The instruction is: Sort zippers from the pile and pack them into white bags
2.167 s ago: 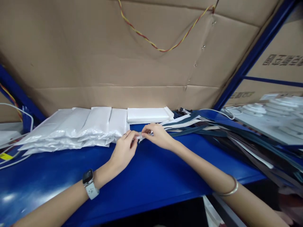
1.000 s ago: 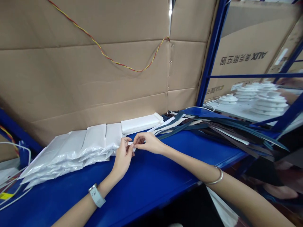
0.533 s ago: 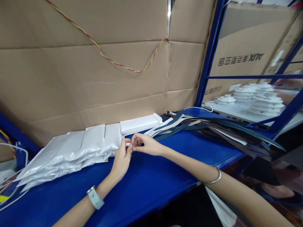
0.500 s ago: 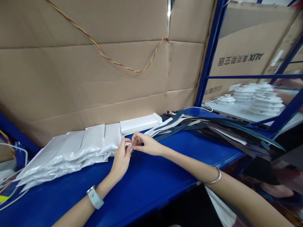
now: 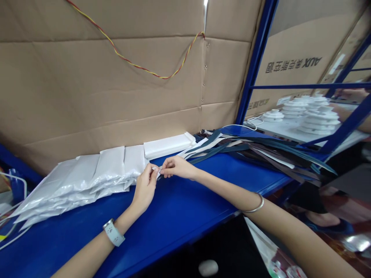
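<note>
Over the blue tabletop (image 5: 185, 204), my left hand (image 5: 145, 187) pinches a small white piece (image 5: 158, 172) between thumb and fingertips. It looks thin and crumpled, and I cannot make out whether it is paper or plastic. From the other side my right hand (image 5: 180, 168) has its thumb and forefinger closed on the same piece, the fingertips of both hands nearly meeting. Just left of my hands lie stacked white packets (image 5: 107, 166). Behind them is a flat white stack of sheets or bags (image 5: 169, 146), close to the cardboard wall.
Long dark, teal and cream strips (image 5: 232, 146) spread rightward over the table edge. A cardboard wall (image 5: 116, 96) with a twisted red-yellow wire (image 5: 139, 67) stands behind. Right, past a blue frame post (image 5: 246, 94), white round parts (image 5: 319, 121) are stacked; another person is partly visible.
The view has shifted slightly, so everything sits a little higher. My fingers have moved on the small white piece, which now shows more crumpled between both hands.
</note>
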The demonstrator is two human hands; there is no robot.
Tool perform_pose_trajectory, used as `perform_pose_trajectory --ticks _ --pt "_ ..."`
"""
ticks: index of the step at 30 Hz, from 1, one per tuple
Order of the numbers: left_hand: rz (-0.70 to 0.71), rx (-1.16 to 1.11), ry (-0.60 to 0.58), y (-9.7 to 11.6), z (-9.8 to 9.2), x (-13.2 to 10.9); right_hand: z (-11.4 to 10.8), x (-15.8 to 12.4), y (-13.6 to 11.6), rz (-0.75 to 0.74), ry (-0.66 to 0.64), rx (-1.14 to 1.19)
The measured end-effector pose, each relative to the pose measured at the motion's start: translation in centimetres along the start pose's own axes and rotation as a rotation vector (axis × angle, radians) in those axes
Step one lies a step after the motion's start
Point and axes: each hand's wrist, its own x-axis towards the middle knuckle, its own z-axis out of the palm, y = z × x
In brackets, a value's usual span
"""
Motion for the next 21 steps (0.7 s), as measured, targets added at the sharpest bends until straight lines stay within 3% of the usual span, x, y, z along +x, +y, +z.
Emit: perform_pose_trajectory --ticks 4,10,21 --pt "0.000 -0.008 0.009 0.17 -0.02 -0.01 -0.25 0.03 -0.07 -0.034 -0.047 -0.069" --pt "-0.004 -0.062 0.000 0.18 -0.03 0.01 -0.01 0.28 0.14 -0.034 -0.130 0.011" --pt "-0.025 -0.299 0.058 -0.23 0.24 0.18 0.16 -0.16 -0.62 -0.008 -0.107 0.114"
